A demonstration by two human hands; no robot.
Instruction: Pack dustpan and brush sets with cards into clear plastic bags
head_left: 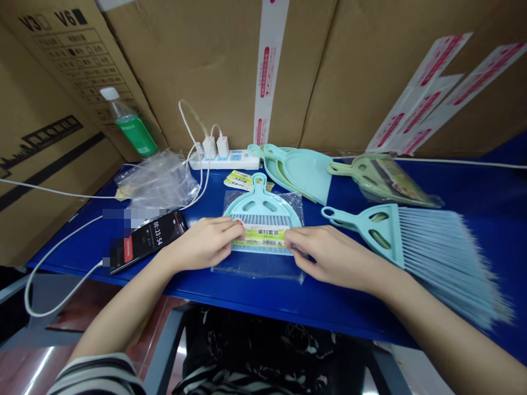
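Observation:
In front of me lies a light-blue brush and dustpan set (pixel 263 204), its handle pointing away, on a clear plastic bag (pixel 251 269) or inside it; I cannot tell which. A yellow-green and white label card (pixel 267 236) runs across the bristles. My left hand (pixel 206 241) pinches the card's left end with curled fingers. At the card's right end, my right hand (pixel 329 255) has thumb and fingers closed on its edge. Beyond my right forearm rests a loose light-blue hand brush (pixel 382 230), bristles to the right.
Behind the set are stacked dustpans (pixel 308 164), loose label cards (pixel 239 179) and a bagged green set (pixel 382 178). A power strip (pixel 230 159) with chargers, crumpled bags (pixel 158 178), a green-labelled bottle (pixel 134 129) and a cabled phone (pixel 148 244) occupy the left. Cardboard (pixel 206 60) walls the blue table.

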